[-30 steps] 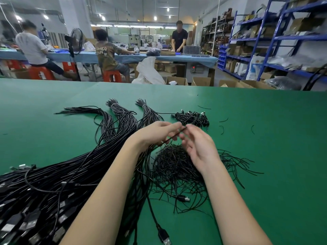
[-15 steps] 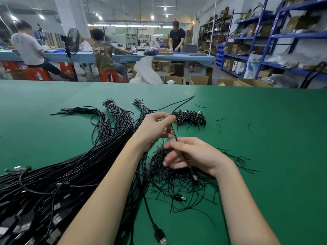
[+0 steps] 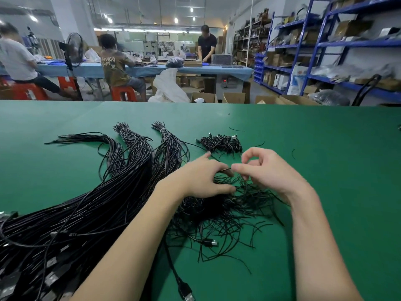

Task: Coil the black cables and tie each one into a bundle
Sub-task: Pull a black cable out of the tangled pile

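Note:
A big sheaf of long black cables (image 3: 71,216) fans across the green table (image 3: 325,170) from the lower left toward the middle. A heap of short black twist ties (image 3: 219,209) lies under my hands. My left hand (image 3: 201,179) holds a coiled black cable (image 3: 223,179), fingers curled round it; most of the coil is hidden. My right hand (image 3: 262,168) pinches a thin tie end (image 3: 226,169) at the coil. A row of finished small bundles (image 3: 221,143) lies just beyond my hands.
A loose cable with a USB plug (image 3: 184,292) runs toward the near edge, and another plug (image 3: 211,243) lies in the tie heap. Stray ties (image 3: 236,128) dot the far right of the table. People work at a blue bench (image 3: 217,69) behind; blue shelves (image 3: 347,44) stand right.
My right hand rose from the tie heap and came up beside the left, now pinching a tie at the coil. The long cable tail seen half a second ago is drawn in.

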`<state>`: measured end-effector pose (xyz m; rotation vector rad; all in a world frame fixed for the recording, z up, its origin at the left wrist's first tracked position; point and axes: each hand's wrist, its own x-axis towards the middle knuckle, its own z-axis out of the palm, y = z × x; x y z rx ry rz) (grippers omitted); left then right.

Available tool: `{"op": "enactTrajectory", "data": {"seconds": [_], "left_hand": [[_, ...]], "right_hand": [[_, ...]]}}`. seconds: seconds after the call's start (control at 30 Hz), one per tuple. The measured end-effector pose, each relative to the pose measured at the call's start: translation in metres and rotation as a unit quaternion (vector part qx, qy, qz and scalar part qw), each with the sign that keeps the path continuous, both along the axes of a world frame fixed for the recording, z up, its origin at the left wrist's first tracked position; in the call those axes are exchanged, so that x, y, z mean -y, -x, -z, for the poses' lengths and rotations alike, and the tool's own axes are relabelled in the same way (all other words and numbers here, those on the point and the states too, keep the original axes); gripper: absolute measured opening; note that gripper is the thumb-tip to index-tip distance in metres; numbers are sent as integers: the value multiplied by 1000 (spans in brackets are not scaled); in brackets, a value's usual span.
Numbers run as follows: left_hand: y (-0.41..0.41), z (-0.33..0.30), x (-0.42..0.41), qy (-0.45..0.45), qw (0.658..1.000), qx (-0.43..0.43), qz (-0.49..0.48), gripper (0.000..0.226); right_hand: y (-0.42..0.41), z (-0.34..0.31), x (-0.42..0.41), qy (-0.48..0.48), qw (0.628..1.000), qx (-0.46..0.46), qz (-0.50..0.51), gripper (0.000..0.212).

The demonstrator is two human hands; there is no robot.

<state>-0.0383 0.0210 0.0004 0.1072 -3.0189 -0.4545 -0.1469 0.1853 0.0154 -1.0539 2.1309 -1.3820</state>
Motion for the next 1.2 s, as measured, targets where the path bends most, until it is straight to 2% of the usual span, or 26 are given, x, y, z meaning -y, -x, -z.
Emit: {"op": "enactTrajectory", "data": {"seconds": [0.07,0.13,0.17,0.23,0.27,0.3,0.33,0.37,0.43,0.5,0.57,0.63,0.7,0.8,0.83,0.87,0.97,1.03,1.1,1.13,1.2], "left_hand": [[2,4,-11,-115,992,-50,12,26],[7,10,-18,-165,984,-63,12,22],[10,14,-20,-223,973,-55,6,23],[12,18,-22,-413,910,-28,-23,33],[14,19,-21,-484,874,-21,-34,40],[15,20,-19,-524,850,-26,-46,45],[16,21,-17,-549,833,-36,-58,48],[16,22,-15,-549,831,-51,-67,50],[17,24,-12,-521,846,-82,-80,54],[18,23,-10,-524,841,-108,-82,54],[18,19,-8,-551,819,-136,-84,55],[17,15,-4,-574,799,-161,-79,58],[15,10,1,-625,758,-179,-45,63],[10,-1,2,-726,660,-191,31,68],[8,-4,1,-743,639,-189,53,71],[6,-7,-2,-750,633,-178,71,74],[-1,-12,-5,-729,667,-108,109,79],[-11,-17,0,-711,682,-20,168,77],[-20,-22,7,-668,702,101,227,73],[-24,-24,8,-631,721,165,233,72],[-26,-26,5,-540,777,260,190,73]], "right_hand": [[-2,-2,1,28,999,28,-19,16],[-7,-4,0,62,986,114,-104,17],[-8,-5,-3,90,970,170,-150,31],[-6,-6,-7,155,935,254,-192,66],[-5,-5,-7,181,929,272,-172,70],[-3,-2,-4,199,933,272,-124,64],[-2,3,1,198,946,250,-57,52],[-3,7,6,179,963,203,9,36],[-2,22,16,103,990,61,75,13],[-5,35,22,35,999,-32,24,7],[-11,38,24,0,998,-52,-48,13],[-16,37,25,4,993,-48,-109,21],[-18,36,25,25,990,-25,-138,28],[-17,40,26,3,991,-28,-130,33],[-17,41,26,-7,992,-32,-122,35],[-17,43,27,-10,993,-42,-111,36],[-14,48,26,-11,993,-97,-71,34],[-11,49,25,-30,991,-105,-82,31],[-10,50,31,-87,981,-143,-100,37],[-10,50,35,-112,974,-182,-80,34],[-11,47,38,-69,973,-221,-14,17]]}}
